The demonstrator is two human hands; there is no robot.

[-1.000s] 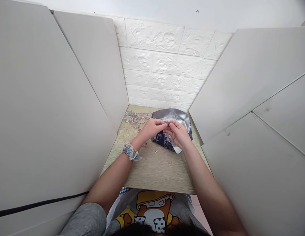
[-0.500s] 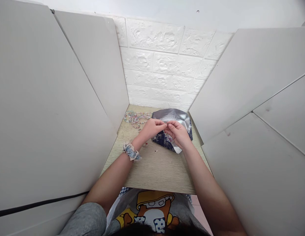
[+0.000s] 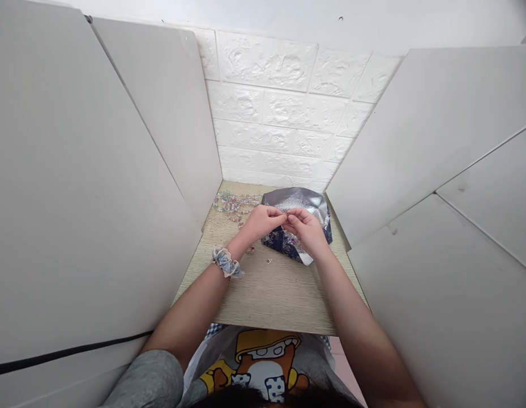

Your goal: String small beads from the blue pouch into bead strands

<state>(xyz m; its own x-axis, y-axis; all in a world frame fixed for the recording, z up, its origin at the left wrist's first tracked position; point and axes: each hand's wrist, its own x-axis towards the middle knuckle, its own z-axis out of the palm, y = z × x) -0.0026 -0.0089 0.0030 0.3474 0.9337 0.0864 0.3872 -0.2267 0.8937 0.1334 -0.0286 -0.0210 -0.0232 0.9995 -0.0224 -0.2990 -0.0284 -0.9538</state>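
My left hand [image 3: 263, 221] and my right hand [image 3: 306, 228] meet fingertip to fingertip, both closed in a pinch. Whatever sits between the fingers is too small to make out. Beneath and behind them lies a dark blue patterned bag [image 3: 279, 241] with a silver lining, its mouth open, partly covered by my right hand. Some small colourful beads show in the bag below that hand. Left of the bag, strings of colourful beads [image 3: 235, 204] are heaped on the wooden tabletop [image 3: 266, 294]. A tiny metallic piece [image 3: 269, 261] rests on the wood nearer to me.
Pale panels [image 3: 169, 113] rise close on the left, and more panels [image 3: 415, 141] stand on the right. A white brick-textured wall [image 3: 283, 113] closes off the back. A black cable [image 3: 76, 352] runs along the lower left. A scrunchie [image 3: 227, 263] circles my left wrist.
Almost nothing differs. Both hands hold the same pinch over the bag, with only a very slight shift at the fingertips.
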